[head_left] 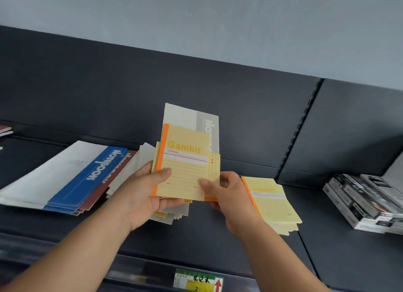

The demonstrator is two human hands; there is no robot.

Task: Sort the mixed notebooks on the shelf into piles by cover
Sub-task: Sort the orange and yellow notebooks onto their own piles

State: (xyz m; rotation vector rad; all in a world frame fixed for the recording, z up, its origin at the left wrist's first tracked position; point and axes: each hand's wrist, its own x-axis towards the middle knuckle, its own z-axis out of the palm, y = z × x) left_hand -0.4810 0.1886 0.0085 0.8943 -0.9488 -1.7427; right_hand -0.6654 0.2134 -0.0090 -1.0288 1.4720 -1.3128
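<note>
A yellow "Gambit" notebook point(185, 160) with an orange spine stands at the front of a mixed stack that I hold up over the dark shelf point(218, 243). My left hand point(148, 193) grips the stack from the left, thumb on the front cover. My right hand point(226, 191) pinches the yellow notebook's lower right corner. Behind it stands a taller grey notebook point(192, 119), with more yellow notebooks in between. A pile of yellow notebooks point(274, 202) lies on the shelf at the right. At the left lies a fanned pile of white, blue point(87, 178) and maroon notebooks.
Black-and-white boxed items point(366, 202) are stacked at the far right of the shelf. A price label point(198, 280) sits on the shelf's front edge. The dark back panel point(130, 91) rises behind. Another red item point(5, 129) shows at the far left edge.
</note>
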